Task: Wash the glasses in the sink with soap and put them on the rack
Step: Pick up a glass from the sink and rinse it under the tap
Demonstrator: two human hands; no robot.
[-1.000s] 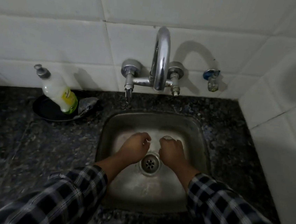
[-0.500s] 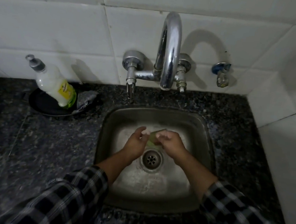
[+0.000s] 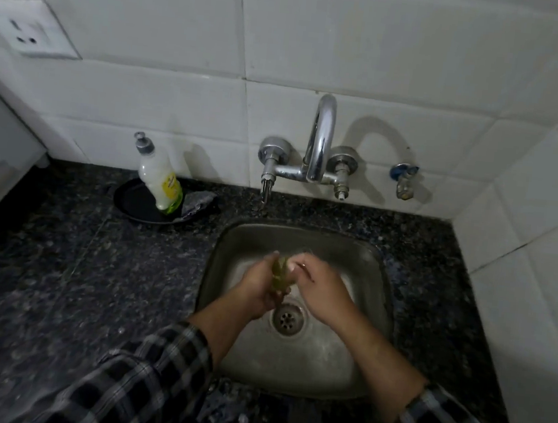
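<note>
Both my hands are down in the steel sink (image 3: pixel 352 253), just above the drain (image 3: pixel 288 319). My left hand (image 3: pixel 257 288) grips a green scrub pad (image 3: pixel 279 273), which stands upright between the hands. My right hand (image 3: pixel 319 293) has its fingers curled and its fingertips against the pad. It seems to hold a clear glass (image 3: pixel 306 250), of which only a faint edge shows above the knuckles. No water runs from the tap (image 3: pixel 319 139). No rack is in view.
A dish soap bottle (image 3: pixel 160 178) leans in a black dish (image 3: pixel 134 203) with a grey scrubber (image 3: pixel 197 201) on the dark granite counter (image 3: pixel 91 277) left of the sink. White tiled walls close the back and right. A wall socket (image 3: pixel 24 29) is at upper left.
My hands came together over the drain, and the green pad now shows between them. The glass rim that was visible in my right hand is nearly hidden. The view has pulled back.
</note>
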